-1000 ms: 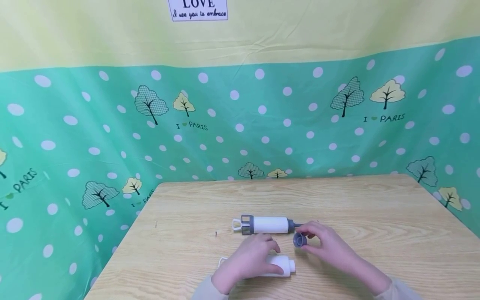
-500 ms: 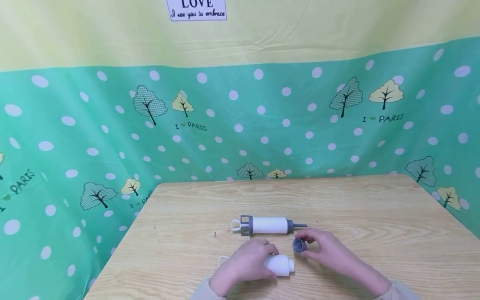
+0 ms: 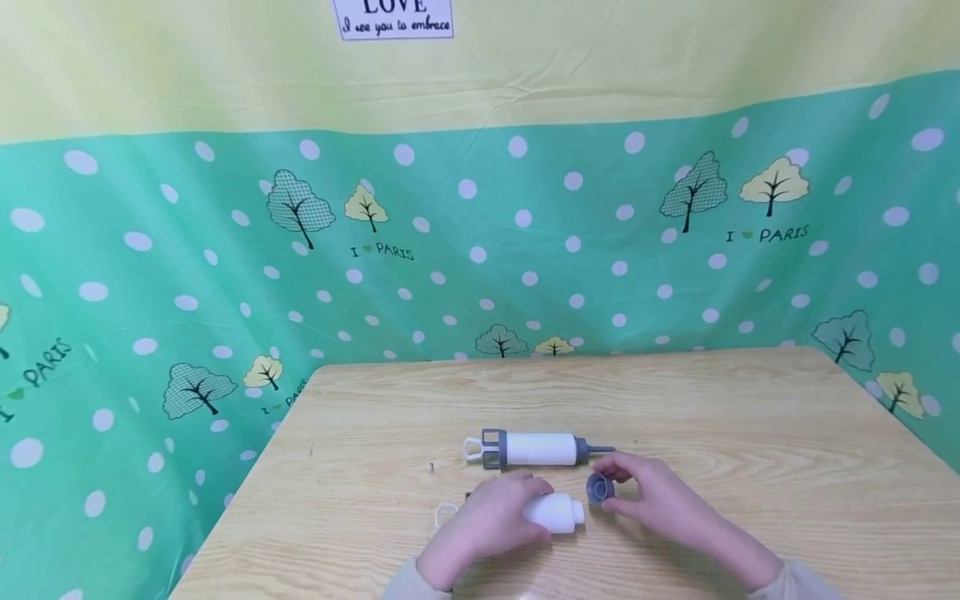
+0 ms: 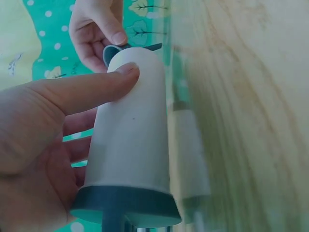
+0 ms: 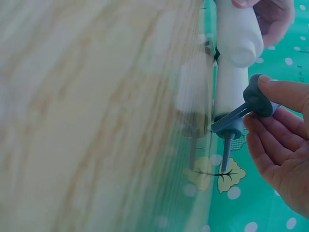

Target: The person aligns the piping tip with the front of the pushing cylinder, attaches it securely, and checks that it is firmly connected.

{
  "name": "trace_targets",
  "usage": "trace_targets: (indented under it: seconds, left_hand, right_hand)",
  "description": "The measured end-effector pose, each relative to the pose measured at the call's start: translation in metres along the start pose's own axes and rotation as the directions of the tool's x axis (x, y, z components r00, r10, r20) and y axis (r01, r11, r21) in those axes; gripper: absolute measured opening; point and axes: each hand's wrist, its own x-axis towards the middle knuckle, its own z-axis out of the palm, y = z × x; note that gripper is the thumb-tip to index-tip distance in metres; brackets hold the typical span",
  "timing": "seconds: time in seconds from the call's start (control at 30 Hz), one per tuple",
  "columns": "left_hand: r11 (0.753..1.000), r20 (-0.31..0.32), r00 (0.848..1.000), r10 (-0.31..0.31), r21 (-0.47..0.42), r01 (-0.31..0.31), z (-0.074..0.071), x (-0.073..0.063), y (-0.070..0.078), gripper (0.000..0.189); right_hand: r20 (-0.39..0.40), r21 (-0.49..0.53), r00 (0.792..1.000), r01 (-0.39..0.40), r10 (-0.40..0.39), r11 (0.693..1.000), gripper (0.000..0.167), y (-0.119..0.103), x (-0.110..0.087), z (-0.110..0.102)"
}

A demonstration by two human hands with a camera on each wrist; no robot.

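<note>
My left hand grips the white barrel of a syringe-like plunger tool, thumb along its side in the left wrist view. The barrel's narrow bare neck points right, and a white loop handle shows behind the hand. Between thumb and fingers, my right hand pinches a grey nozzle cap, its hollow side facing the barrel's neck with a small gap between. The right wrist view shows the cap's thin spout pointing away from the barrel.
A second such tool, with its grey nozzle fitted, lies on the wooden table just beyond both hands. A tiny dark speck lies to its left. Behind the table hangs a green and yellow printed curtain.
My left hand has lifted the barrel a little away from the body, bringing its neck nearer the cap. The right hand has shifted slightly toward the body, still pinching the cap.
</note>
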Motion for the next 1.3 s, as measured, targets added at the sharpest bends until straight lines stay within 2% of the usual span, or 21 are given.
trace_targets:
  seconds: [0.3,0.53,0.87,1.3]
  left_hand:
    - [1.000,-0.136,0.990,-0.024,-0.006,0.024,-0.010,0.005,-0.001,0.048]
    - [1.000,-0.203,0.979,0.005,0.028,0.000,-0.012,0.010,0.001,0.047]
    - [0.999,-0.205,0.979,-0.012,0.033,0.019,-0.017,0.013,0.004,0.047]
    - [1.000,-0.200,0.980,-0.005,0.024,0.010,-0.022,0.015,0.003,0.048]
  right_hand:
    - [-0.049,-0.014,0.998,0.037,-0.038,0.999,0.036,-0.002,0.002,0.002]
    - [-0.094,0.017,0.993,0.076,-0.074,0.997,0.036,-0.009,0.008,0.006]
    - [-0.135,0.049,0.989,0.070,-0.063,0.996,0.039,-0.015,0.014,0.009]
    - [-0.162,0.050,0.982,0.107,-0.098,0.993,0.038,-0.018,0.017,0.007]
